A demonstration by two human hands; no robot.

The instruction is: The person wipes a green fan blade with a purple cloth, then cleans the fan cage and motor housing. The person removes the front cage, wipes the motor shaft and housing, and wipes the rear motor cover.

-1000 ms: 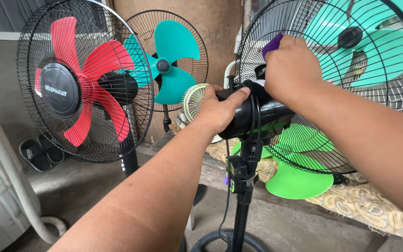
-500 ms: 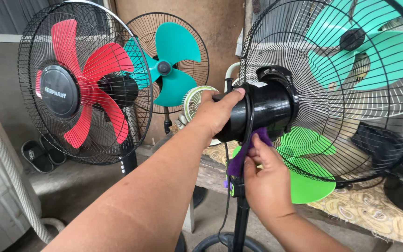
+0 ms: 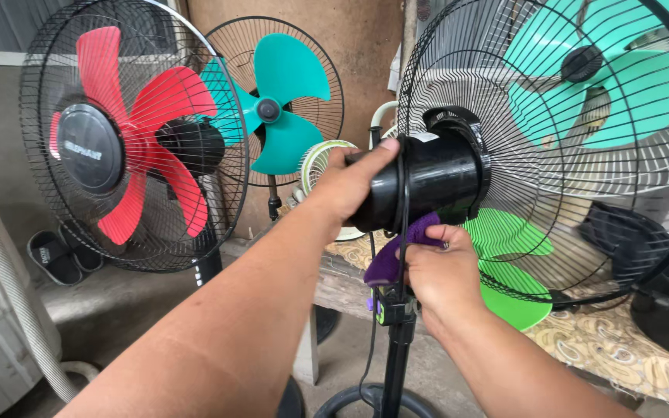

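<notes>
Fingers (image 3: 365, 159) on glossy black motor housing (image 3: 435, 182)

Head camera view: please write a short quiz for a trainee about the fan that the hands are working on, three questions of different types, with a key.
1. True or false: the left hand grips the rear of the black motor housing.
2. Multiple choice: what does the right hand hold against the underside of the housing? A) a screwdriver B) a purple cloth C) a brush
3. Fill in the missing word: the standing fan at the left has ___ blades.

Key: 1 true; 2 B; 3 red
</notes>
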